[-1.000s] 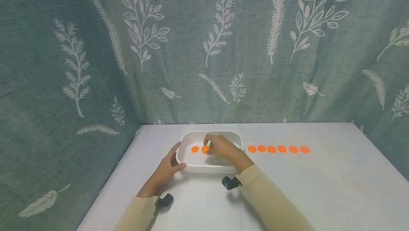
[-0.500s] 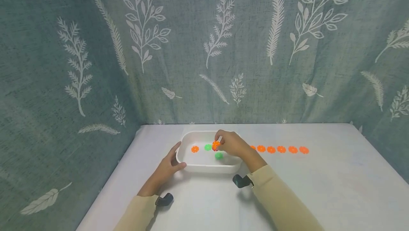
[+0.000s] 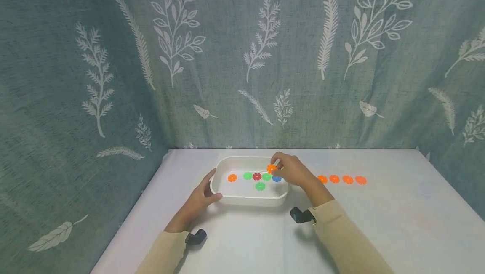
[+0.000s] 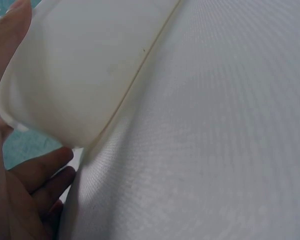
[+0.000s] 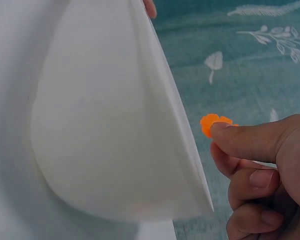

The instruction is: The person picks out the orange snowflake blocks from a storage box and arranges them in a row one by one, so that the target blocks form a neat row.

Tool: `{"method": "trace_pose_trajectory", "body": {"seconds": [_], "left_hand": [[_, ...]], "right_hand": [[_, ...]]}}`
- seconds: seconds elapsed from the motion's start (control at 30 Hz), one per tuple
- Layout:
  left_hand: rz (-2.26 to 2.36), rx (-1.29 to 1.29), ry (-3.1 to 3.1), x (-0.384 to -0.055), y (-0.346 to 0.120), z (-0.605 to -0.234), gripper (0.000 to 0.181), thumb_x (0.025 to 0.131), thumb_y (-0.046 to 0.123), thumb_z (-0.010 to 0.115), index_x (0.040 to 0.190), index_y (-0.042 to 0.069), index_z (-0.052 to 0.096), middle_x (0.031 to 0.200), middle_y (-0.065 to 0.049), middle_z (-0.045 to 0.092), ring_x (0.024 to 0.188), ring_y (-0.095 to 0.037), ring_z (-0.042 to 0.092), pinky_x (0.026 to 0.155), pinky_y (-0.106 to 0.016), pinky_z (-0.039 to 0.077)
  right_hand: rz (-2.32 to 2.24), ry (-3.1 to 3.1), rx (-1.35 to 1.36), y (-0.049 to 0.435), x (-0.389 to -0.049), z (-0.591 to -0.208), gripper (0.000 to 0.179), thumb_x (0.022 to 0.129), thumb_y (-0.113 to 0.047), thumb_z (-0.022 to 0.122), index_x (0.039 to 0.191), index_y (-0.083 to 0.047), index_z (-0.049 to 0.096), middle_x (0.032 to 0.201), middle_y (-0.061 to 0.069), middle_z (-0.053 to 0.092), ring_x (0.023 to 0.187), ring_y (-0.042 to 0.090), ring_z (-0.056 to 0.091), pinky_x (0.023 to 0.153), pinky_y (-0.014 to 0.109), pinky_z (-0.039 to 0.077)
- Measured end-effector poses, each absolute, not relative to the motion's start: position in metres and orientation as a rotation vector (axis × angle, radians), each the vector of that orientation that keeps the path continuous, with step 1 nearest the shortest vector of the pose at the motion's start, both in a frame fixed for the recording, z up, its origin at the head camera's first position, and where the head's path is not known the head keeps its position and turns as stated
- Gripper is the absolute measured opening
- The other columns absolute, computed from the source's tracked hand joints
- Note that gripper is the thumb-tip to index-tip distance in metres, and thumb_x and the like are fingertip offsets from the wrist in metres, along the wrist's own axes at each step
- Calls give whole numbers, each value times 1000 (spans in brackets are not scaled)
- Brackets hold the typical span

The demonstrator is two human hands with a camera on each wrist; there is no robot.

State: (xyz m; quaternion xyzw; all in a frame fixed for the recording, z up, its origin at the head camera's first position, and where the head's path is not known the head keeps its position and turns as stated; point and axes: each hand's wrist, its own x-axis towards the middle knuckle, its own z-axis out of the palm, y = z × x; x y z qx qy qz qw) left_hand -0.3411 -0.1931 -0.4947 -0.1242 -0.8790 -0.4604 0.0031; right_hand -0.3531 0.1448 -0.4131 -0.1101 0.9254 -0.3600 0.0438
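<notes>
My right hand pinches an orange flower-shaped plastic disc between thumb and fingertips, over the right end of a white tray. In the right wrist view, the orange disc shows just past the tray's rim. Inside the tray lie another orange disc, a red disc, a blue disc partly behind my fingers, and green discs, one of them a green disc nearer the front. My left hand grips the tray's left end, thumb at the near corner.
Right of the tray, a row of orange discs lies on the white table; my right hand and wrist cover its left part. A green leaf-patterned curtain hangs behind the table and along its left side.
My right hand has moved rightward across the tray with the orange disc, uncovering the green, red and blue discs. The left hand keeps its place on the tray.
</notes>
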Motion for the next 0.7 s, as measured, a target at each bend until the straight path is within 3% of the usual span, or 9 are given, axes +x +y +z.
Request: {"method": "trace_pose_trajectory", "body": {"seconds": [0.37, 0.7], "left_hand": [[-1438, -353, -2764, -337, -193, -492, 101, 77, 43, 81, 156, 18, 22, 150, -19, 39, 136, -39, 37, 107, -65, 24], [-1418, -352, -2759, -341, -192, -497, 103, 75, 47, 81, 156, 18, 23, 151, -18, 38, 137, -39, 36, 106, -65, 25]], "right_hand": [[-1129, 2869, -302, 172, -346, -409, 33, 89, -17, 73, 118, -14, 59, 97, 4, 63, 82, 21, 60, 67, 34, 51], [-1131, 2859, -194, 205, -346, -416, 31, 89, -18, 72, 117, -14, 58, 99, 6, 62, 82, 25, 60, 67, 35, 52]]}}
